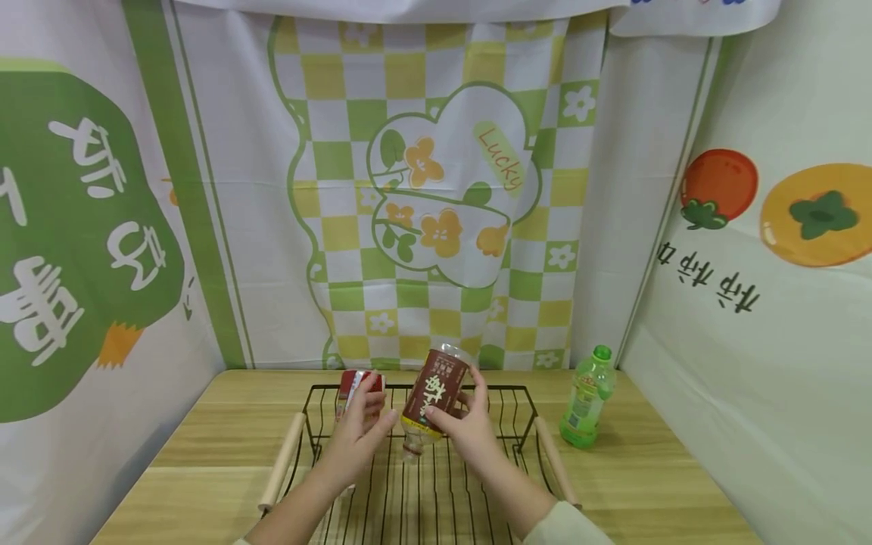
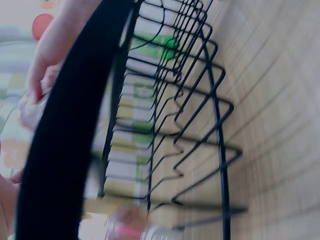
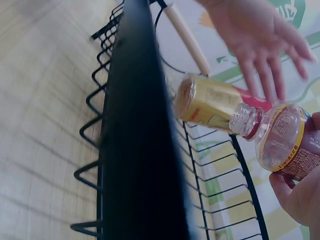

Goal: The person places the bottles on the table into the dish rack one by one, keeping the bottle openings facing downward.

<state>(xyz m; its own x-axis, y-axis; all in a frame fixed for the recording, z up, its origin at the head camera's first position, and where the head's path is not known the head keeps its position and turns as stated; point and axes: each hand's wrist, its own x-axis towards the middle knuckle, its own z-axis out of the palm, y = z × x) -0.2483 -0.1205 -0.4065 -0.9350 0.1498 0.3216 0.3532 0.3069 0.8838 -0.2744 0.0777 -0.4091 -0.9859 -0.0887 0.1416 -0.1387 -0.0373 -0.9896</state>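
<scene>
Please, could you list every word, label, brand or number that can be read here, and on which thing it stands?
"Lucky": checkered back cloth.
Chinese characters, left cloth and right cloth: tilted, not surely readable.
Brown-labelled bottle: inverted characters, not surely readable; fine print too small.
Green bottle, red container: print too small or blurred.

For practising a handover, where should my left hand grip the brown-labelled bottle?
Probably the neck, coming from the left: the bottle tilts neck-down, leaving that narrow end free, while the right hand holds it from the right.
</scene>
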